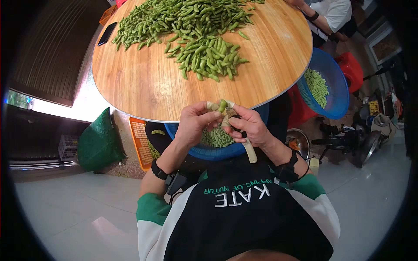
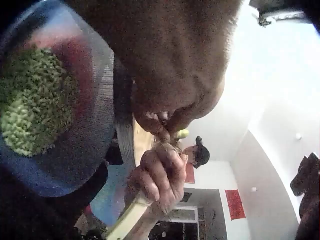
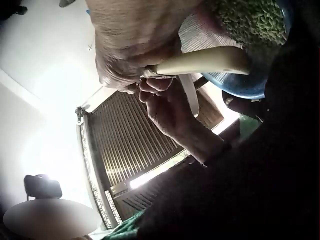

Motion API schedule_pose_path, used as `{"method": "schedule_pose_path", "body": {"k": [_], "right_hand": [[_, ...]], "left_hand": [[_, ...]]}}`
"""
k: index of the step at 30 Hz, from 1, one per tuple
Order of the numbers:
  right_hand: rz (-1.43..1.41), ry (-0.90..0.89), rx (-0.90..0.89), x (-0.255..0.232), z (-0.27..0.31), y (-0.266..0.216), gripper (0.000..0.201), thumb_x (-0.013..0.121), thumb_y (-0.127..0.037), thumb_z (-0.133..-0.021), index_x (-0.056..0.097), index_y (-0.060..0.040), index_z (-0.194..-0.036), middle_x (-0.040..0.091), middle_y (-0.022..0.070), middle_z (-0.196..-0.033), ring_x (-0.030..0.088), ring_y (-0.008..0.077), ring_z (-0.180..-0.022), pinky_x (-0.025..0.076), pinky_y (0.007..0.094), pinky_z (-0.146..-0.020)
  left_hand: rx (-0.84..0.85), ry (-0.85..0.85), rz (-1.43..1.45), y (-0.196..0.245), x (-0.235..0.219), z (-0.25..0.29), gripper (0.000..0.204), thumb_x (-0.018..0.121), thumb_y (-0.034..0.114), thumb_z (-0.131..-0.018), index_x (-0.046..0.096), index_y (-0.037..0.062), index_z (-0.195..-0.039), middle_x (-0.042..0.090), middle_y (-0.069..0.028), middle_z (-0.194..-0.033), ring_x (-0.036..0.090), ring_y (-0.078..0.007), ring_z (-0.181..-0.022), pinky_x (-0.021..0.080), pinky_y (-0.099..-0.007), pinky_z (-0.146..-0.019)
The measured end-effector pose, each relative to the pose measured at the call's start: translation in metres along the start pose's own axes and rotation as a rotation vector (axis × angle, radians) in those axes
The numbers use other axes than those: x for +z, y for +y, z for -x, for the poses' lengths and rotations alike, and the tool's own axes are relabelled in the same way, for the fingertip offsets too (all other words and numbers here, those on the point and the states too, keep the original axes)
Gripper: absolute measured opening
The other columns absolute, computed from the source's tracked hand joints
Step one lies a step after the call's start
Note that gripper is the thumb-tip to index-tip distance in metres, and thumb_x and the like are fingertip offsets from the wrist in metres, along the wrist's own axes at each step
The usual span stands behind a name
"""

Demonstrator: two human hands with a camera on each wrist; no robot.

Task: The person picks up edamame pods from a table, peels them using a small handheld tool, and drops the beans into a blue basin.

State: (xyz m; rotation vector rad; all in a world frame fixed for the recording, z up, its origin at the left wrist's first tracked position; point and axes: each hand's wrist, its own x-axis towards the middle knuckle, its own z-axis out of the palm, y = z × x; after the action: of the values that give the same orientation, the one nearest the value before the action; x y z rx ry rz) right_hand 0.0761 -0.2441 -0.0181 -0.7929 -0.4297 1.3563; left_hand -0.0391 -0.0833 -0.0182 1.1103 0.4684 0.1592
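Note:
My left hand (image 1: 192, 122) pinches a green edamame pod (image 1: 223, 105) between thumb and fingers, just off the table's near edge. Meeting it from the other side, my right hand (image 1: 251, 124) grips a cream-handled tool (image 1: 250, 152); its working end is hidden among the fingers. In the right wrist view the handle (image 3: 210, 61) juts from the fist, with a second pale strip below it. Tan tape wraps some fingertips on both hands. Under the hands sits a blue basin (image 1: 204, 154) of shelled green beans (image 1: 217, 137).
A big heap of edamame pods (image 1: 187, 19) covers the far part of the round wooden table (image 1: 143, 93), with a smaller pile nearer. A phone (image 1: 107, 34) lies at the left edge. Another blue basin (image 1: 337, 100) stands right, an orange crate (image 1: 140, 141) left. Another person's arm (image 1: 320, 21) shows across.

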Motion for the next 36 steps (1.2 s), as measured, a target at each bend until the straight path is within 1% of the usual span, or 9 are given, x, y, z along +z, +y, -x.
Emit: {"method": "schedule_pose_path", "body": {"k": [18,20,24,27,28,29,31,32,36], "right_hand": [[0.021,0.067,-0.019,0.008,0.001,0.004,0.038,0.051,-0.006,-0.092,0.049,-0.0023,-0.13,0.059,0.0047,-0.08,0.042,0.0038,-0.05,0.032,0.016,-0.041],[-0.037,0.019,-0.002,0.002,0.003,0.003,0.036,0.051,-0.006,-0.092,0.05,-0.0023,-0.128,0.06,0.0051,-0.08,0.041,0.0041,-0.049,0.032,0.0162,-0.041],[-0.156,-0.135,0.047,-0.011,0.004,0.007,0.036,0.051,-0.006,-0.092,0.051,-0.0033,-0.128,0.06,0.0068,-0.082,0.041,0.0052,-0.049,0.032,0.0171,-0.041],[-0.22,-0.111,0.065,-0.008,0.004,0.003,0.037,0.051,-0.007,-0.093,0.049,-0.0053,-0.13,0.06,0.0072,-0.083,0.041,0.0057,-0.05,0.033,0.0174,-0.042],[-0.217,-0.041,0.061,-0.006,0.004,0.0,0.038,0.05,-0.008,-0.093,0.048,-0.0068,-0.131,0.06,0.0073,-0.085,0.041,0.0059,-0.051,0.034,0.0174,-0.042],[-0.217,-0.041,0.058,-0.006,0.003,0.001,0.038,0.05,-0.008,-0.093,0.048,-0.0068,-0.131,0.06,0.0073,-0.085,0.041,0.0059,-0.051,0.034,0.0174,-0.042],[-0.263,-0.012,0.096,-0.005,0.003,0.003,0.04,0.05,-0.009,-0.094,0.046,-0.0097,-0.134,0.059,0.0072,-0.087,0.042,0.0064,-0.053,0.035,0.0173,-0.043],[-0.265,-0.012,0.098,-0.005,0.003,0.005,0.04,0.05,-0.009,-0.094,0.046,-0.0097,-0.134,0.059,0.0072,-0.087,0.042,0.0064,-0.053,0.035,0.0173,-0.043],[-0.302,-0.016,0.097,-0.001,0.0,0.005,0.043,0.05,-0.01,-0.094,0.044,-0.0099,-0.136,0.058,0.0084,-0.088,0.043,0.0066,-0.052,0.034,0.0167,-0.041]], "left_hand": [[0.155,-0.021,0.006,-0.017,-0.009,0.0,0.011,0.063,0.005,-0.086,0.061,0.0015,-0.096,0.062,-0.0028,-0.076,0.055,-0.0077,-0.06,0.04,-0.0198,-0.052],[-0.104,-0.272,0.328,-0.009,-0.012,0.0,0.014,0.062,0.007,-0.087,0.061,0.0018,-0.1,0.062,-0.0051,-0.077,0.056,-0.0104,-0.059,0.041,-0.0217,-0.049],[-0.177,-0.47,0.618,-0.019,-0.012,0.0,0.019,0.059,0.011,-0.09,0.06,0.0011,-0.106,0.061,-0.0059,-0.077,0.056,-0.0125,-0.056,0.044,-0.0234,-0.047],[-0.129,-0.361,0.465,-0.015,-0.006,0.002,0.018,0.058,0.011,-0.09,0.059,0.0015,-0.106,0.061,-0.0063,-0.079,0.057,-0.0133,-0.057,0.045,-0.0243,-0.047],[-0.027,-0.153,0.218,-0.009,0.003,0.004,0.017,0.062,0.006,-0.086,0.059,0.0016,-0.102,0.06,-0.008,-0.075,0.057,-0.0167,-0.057,0.046,-0.0278,-0.048],[-0.027,-0.155,0.216,-0.009,0.008,0.005,0.017,0.062,0.006,-0.086,0.059,0.0016,-0.102,0.06,-0.008,-0.075,0.057,-0.0167,-0.057,0.046,-0.0278,-0.048],[0.828,0.12,-0.853,-0.009,0.012,0.009,0.019,0.067,0.0,-0.079,0.059,0.0015,-0.097,0.057,-0.0107,-0.072,0.057,-0.0204,-0.057,0.045,-0.0306,-0.05],[0.993,0.142,-1.055,-0.01,0.008,0.007,0.028,0.071,-0.003,-0.073,0.06,0.002,-0.098,0.053,-0.0132,-0.071,0.058,-0.0234,-0.059,0.045,-0.0323,-0.052],[0.998,0.148,-1.048,-0.013,0.004,0.007,0.021,0.069,0.0,-0.077,0.062,0.0006,-0.096,0.058,-0.01,-0.071,0.058,-0.0191,-0.058,0.046,-0.0302,-0.052]]}}
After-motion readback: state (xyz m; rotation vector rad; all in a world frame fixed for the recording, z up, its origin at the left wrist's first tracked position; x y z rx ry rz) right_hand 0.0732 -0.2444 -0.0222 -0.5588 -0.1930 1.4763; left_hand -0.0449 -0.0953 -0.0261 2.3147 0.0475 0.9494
